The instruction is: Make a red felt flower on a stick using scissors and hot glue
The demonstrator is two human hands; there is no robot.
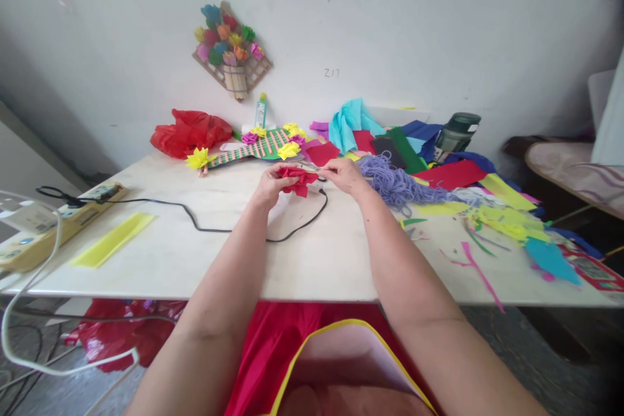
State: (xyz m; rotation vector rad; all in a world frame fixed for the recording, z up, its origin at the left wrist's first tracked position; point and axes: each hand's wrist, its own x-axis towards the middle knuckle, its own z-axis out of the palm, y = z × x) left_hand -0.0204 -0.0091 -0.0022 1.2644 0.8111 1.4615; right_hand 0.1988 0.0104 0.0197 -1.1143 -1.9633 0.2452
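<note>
A gathered piece of red crepe paper [303, 181], folded like a flower, is held above the middle of the table. My left hand [271, 184] is closed around its left side, thumb across the front. At its right end the fingertips of my right hand [342, 175] are pinched together on the paper's narrow tip; any thread or wire there is too small to make out. Beneath the hands lie a black cable [312, 218] and a white object, partly covered. Behind them rests a striped green craft piece [251, 151] with yellow and purple paper flowers.
Purple yarn [397, 181] and coloured paper sheets [451, 174] crowd the right side, with a dark bottle [457, 133] behind. To the left are a yellow strip [114, 239], a power strip [73, 224] and a red plastic bag [190, 133]. A glue bottle [260, 114] stands by the wall.
</note>
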